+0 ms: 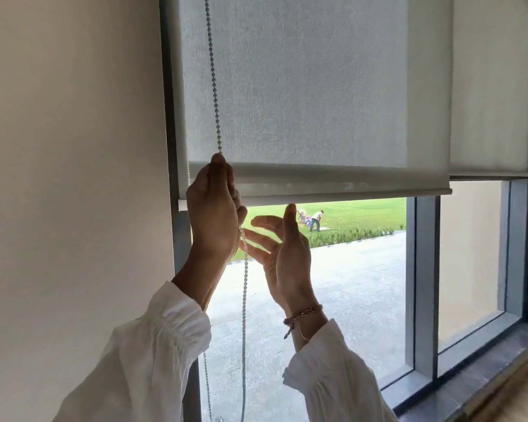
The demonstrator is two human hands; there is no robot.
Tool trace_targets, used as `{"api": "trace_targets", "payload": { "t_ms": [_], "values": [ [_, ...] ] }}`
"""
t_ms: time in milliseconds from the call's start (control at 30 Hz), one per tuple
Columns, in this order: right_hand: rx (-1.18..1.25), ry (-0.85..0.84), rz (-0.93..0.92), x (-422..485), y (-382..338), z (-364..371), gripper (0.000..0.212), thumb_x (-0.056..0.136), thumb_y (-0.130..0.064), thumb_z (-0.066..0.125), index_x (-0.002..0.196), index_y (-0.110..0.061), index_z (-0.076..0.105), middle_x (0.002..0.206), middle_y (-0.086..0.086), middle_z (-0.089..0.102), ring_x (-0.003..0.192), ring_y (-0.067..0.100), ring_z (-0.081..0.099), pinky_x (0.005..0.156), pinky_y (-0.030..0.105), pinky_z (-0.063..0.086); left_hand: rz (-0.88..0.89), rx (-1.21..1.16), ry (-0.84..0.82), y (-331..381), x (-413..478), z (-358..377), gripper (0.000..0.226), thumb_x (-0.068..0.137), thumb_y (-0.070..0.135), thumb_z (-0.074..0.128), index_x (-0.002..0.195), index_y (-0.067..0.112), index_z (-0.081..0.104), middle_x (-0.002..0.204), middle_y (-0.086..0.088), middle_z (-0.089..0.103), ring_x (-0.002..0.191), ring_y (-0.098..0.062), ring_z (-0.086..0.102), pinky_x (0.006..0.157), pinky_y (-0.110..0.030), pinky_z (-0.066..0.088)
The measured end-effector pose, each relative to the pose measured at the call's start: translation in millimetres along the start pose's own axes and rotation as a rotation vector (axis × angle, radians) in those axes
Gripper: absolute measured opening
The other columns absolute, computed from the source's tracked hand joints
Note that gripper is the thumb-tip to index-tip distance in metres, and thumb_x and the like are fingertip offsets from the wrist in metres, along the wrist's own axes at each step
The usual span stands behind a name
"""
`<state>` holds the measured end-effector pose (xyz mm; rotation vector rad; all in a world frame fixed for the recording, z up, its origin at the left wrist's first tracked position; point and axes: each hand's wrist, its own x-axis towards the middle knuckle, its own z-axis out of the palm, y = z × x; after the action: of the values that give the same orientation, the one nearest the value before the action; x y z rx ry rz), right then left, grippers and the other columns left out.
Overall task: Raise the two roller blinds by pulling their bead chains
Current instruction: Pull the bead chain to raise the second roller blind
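From the head view: left hand [213,208] closed on the vertical bead chain [214,86] at the near blind [302,86]'s bottom bar, right hand [282,254] open with spread fingers [258,239] just right of, perhaps brushing, the hanging chain, nearer for the next downward grab; second blind [491,86] further right.

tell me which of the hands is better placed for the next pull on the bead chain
Probably the right hand: it is open, fingers spread beside the chain hanging below the left hand. The left is closed on the chain, level with the blind's bottom bar.
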<state>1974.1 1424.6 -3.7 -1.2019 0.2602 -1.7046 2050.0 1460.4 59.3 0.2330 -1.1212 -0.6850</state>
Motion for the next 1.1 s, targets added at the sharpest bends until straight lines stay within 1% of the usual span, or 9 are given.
{"api": "trace_targets", "payload": {
  "t_ms": [233,400,467,533,600,700,800,867,1100],
  "values": [
    [0.047,-0.08,-0.101,29.9,-56.7,36.5,0.031,0.097,-0.028,0.038,0.093,-0.004,0.058,0.092,0.012,0.063,0.086,0.029,0.066,0.087,0.044,0.053,-0.059,-0.002,0.011,-17.9,-32.9,-10.1,0.043,0.095,0.022,0.04,0.052,0.02,0.041,0.039,0.009,0.029,0.032,-0.002,0.019,0.035,-0.013,0.012],
    [-0.009,-0.251,-0.032,35.7,-88.6,67.4,0.018,0.096,-0.018,0.043,0.102,-0.003,0.05,0.104,0.02,0.058,0.091,0.036,0.064,0.084,0.047,0.053,-0.073,0.068,-0.017,-29.4,-50.9,-19.5,0.048,0.095,0.021,0.039,0.047,0.022,0.043,0.04,0.009,0.028,0.034,-0.003,0.018,0.036,-0.012,0.013],
    [-0.026,-0.305,-0.005,35.5,-97.5,76.2,0.015,0.095,-0.015,0.044,0.096,-0.003,0.051,0.098,0.02,0.059,0.088,0.035,0.064,0.078,0.045,0.055,-0.095,0.066,-0.019,-32.4,-56.9,-23.6,0.045,0.092,0.028,0.041,0.047,0.023,0.042,0.041,0.009,0.027,0.035,-0.004,0.016,0.037,-0.012,0.013],
    [-0.081,-0.296,-0.003,36.1,-101.8,82.4,0.016,0.095,-0.012,0.044,0.091,-0.001,0.055,0.085,0.016,0.059,0.073,0.026,0.062,0.067,0.034,0.055,-0.112,0.072,-0.023,-32.6,-61.0,-25.5,0.04,0.084,0.038,0.045,0.048,0.022,0.04,0.042,0.009,0.025,0.037,-0.005,0.015,0.037,-0.012,0.012],
    [-0.143,-0.245,-0.018,37.1,-100.5,87.0,0.019,0.095,-0.012,0.043,0.086,-0.002,0.056,0.073,0.011,0.055,0.056,0.014,0.05,0.05,0.022,0.042,-0.108,0.088,-0.022,-32.1,-63.9,-23.3,0.036,0.079,0.041,0.046,0.05,0.021,0.039,0.041,0.01,0.026,0.037,-0.003,0.015,0.036,-0.013,0.013],
    [-0.147,-0.156,-0.065,39.5,-95.0,91.0,0.025,0.096,-0.013,0.042,0.08,-0.005,0.059,0.057,0.003,0.042,0.036,0.003,0.032,0.034,0.015,0.024,-0.032,0.155,0.001,-34.2,-67.3,-15.0,0.038,0.091,0.024,0.041,0.053,0.017,0.039,0.04,0.009,0.03,0.037,-0.004,0.023,0.039,-0.014,0.017],
    [-0.088,-0.11,-0.132,38.7,-94.1,90.4,0.028,0.094,-0.01,0.044,0.072,-0.006,0.061,0.051,0.0,0.035,0.032,0.001,0.026,0.032,0.014,0.02,0.001,0.13,0.012,-35.7,-70.2,-9.3,0.046,0.094,0.013,0.038,0.049,0.024,0.045,0.04,0.011,0.035,0.041,-0.001,0.03,0.045,-0.012,0.023],
    [-0.062,-0.113,-0.158,35.9,-94.1,88.3,0.03,0.094,-0.008,0.045,0.068,-0.008,0.06,0.05,-0.001,0.035,0.032,0.001,0.026,0.032,0.014,0.02,-0.006,0.119,0.023,-36.2,-73.3,-9.0,0.041,0.093,0.011,0.038,0.053,0.019,0.041,0.04,0.012,0.035,0.043,0.0,0.032,0.047,-0.011,0.026],
    [-0.065,-0.093,-0.142,19.9,-70.7,66.2,0.03,0.093,-0.009,0.047,0.065,-0.012,0.059,0.037,-0.012,0.037,0.031,0.0,0.026,0.032,0.012,0.021,-0.16,0.074,0.045,-46.8,-97.4,-21.8,0.029,0.073,0.032,0.048,0.051,0.017,0.038,0.04,0.01,0.032,0.04,-0.003,0.02,0.041,-0.013,0.018]
  ]
}}
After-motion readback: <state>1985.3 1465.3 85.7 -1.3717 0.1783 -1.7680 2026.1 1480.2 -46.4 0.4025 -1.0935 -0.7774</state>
